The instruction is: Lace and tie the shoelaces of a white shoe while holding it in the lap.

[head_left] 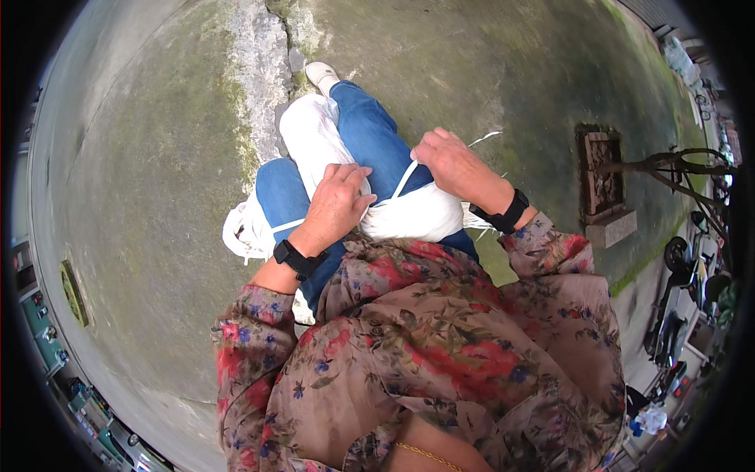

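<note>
One mossy concrete floor (157,197) spreads all around, with one brick-edged bed (590,177) and its single thin tree (629,167) well off to the right. Two blue trouser legs (364,130) carry the white stringy material (417,219), which lies across the lap and over the knees. Two hands work there: the right hand (452,164) pinches one narrow white strip (405,179); the left hand (340,198) curls over the material, hiding part of it, its grip impossible to tell. One pale shoe (321,76) shows ahead; two black wristbands (299,259) circle the wrists.
</note>
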Available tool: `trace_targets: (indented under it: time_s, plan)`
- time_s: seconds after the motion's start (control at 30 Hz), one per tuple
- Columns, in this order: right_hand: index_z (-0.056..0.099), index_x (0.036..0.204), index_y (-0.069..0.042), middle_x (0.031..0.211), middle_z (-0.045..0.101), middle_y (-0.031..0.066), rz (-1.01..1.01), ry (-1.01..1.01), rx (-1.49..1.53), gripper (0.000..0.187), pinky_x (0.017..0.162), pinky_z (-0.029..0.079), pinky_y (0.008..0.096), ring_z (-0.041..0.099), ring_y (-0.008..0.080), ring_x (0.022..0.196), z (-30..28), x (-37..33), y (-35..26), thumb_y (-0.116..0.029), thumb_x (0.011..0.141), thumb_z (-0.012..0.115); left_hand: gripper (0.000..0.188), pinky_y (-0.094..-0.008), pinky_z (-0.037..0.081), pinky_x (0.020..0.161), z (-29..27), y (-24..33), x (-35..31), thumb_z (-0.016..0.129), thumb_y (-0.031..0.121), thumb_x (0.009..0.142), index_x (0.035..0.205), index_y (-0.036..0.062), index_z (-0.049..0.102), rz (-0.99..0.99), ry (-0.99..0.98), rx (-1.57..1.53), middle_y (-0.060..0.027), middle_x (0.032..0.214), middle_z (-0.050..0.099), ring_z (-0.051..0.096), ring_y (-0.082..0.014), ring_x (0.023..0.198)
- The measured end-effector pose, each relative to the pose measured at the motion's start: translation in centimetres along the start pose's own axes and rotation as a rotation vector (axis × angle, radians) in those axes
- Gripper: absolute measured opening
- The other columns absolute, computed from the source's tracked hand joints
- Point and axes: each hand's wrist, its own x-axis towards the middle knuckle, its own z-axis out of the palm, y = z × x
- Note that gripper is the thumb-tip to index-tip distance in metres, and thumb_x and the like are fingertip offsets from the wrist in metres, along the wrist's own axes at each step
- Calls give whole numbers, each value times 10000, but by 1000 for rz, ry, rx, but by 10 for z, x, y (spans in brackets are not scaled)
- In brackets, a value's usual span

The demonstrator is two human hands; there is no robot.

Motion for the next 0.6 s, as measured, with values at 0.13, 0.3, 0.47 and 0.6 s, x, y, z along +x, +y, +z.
trace_targets:
  time_s: [0.13, 0.3, 0.47, 0.6]
  plan:
    - [543, 850, -16, 793, 563, 125, -96, 342, 203, 90, 712, 423, 366, 534, 283, 835, -44, 45, -22, -10, 771, 501, 331, -307, 419, 815, 2, 12, 25, 630, 185, 790, 1039, -21, 557, -115, -21, -423, -118, 959, 590, 530, -241, 913]
    - [531, 874, 7, 727, 565, 133, 259, 446, 399, 98, 664, 440, 363, 551, 311, 705, -77, 52, 4, -66, 837, 478, 250, -221, 406, 698, -56, 8, 9, 513, 237, 893, 953, 11, 603, -476, -274, -993, -3, 707, 577, 509, -86, 716]
    - [557, 891, -21, 731, 578, 133, 391, 328, 98, 110, 692, 429, 374, 559, 296, 691, -51, 16, 54, -58, 817, 485, 257, -197, 364, 625, -86, -12, -42, 540, 255, 876, 914, 11, 613, -551, -72, -1131, 28, 684, 534, 438, -60, 628]
    - [589, 871, -33, 759, 588, 135, 450, -73, -348, 183, 755, 415, 389, 562, 289, 741, -6, -8, 76, 19, 735, 478, 238, -196, 350, 571, -74, -25, -54, 567, 241, 861, 876, 11, 625, -723, -108, -979, 38, 667, 521, 420, -58, 599]
